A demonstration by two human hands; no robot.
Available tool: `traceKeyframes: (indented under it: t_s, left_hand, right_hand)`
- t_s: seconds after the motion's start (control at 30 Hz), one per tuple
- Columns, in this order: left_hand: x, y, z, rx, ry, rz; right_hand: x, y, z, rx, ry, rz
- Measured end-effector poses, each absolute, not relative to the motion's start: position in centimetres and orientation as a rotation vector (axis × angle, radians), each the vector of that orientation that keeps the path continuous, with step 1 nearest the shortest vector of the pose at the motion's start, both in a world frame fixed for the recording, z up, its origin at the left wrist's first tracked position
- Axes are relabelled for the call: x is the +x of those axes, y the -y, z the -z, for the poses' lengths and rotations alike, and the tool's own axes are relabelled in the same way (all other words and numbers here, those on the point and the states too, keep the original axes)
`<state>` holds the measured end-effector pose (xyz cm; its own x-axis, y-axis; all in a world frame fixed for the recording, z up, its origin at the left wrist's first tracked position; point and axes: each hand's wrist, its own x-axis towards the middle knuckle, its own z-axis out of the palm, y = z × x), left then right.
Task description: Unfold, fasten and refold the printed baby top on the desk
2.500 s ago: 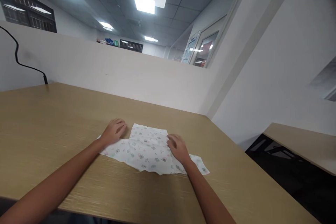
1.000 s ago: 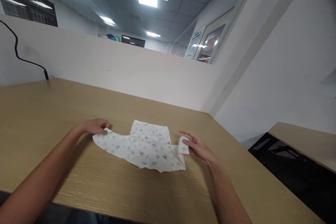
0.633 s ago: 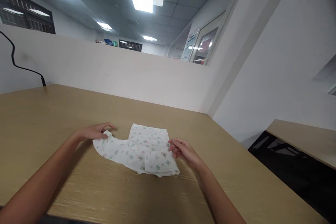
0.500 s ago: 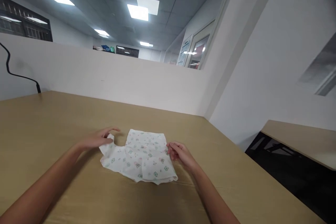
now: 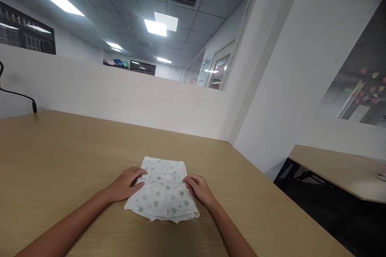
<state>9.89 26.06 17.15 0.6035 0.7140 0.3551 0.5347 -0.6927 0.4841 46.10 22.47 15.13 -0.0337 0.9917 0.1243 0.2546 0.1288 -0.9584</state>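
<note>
A small white baby garment, printed with little bears in green and pink, lies folded on the wooden table. Its upper edge is straight, and its lower edge flares out wider with loose layers showing. My left hand rests on the left edge of the cloth, thumb and fingers apart. At the opposite edge, my right hand has its fingers curled in a pinch on the fabric; the fingertips are partly hidden.
A low white partition runs along the table's back, meeting a white wall at the right. A black cable comes down at the far left. Another table stands to the right, across a dark gap.
My left hand has moved right, bringing the garment's left part inward over the rest, and has let go of its end. My right hand stays at the right edge. The view has tilted up slightly.
</note>
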Motion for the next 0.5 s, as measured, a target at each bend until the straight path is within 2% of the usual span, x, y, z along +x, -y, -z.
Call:
traceKeyframes:
  t_s: [0.5]
  left_hand:
    - [10.13, -25.95, -17.15, 2.581, -0.974, -0.671]
  right_hand:
    - [45.66, -21.90, -15.51, -1.288, 1.624, -0.893]
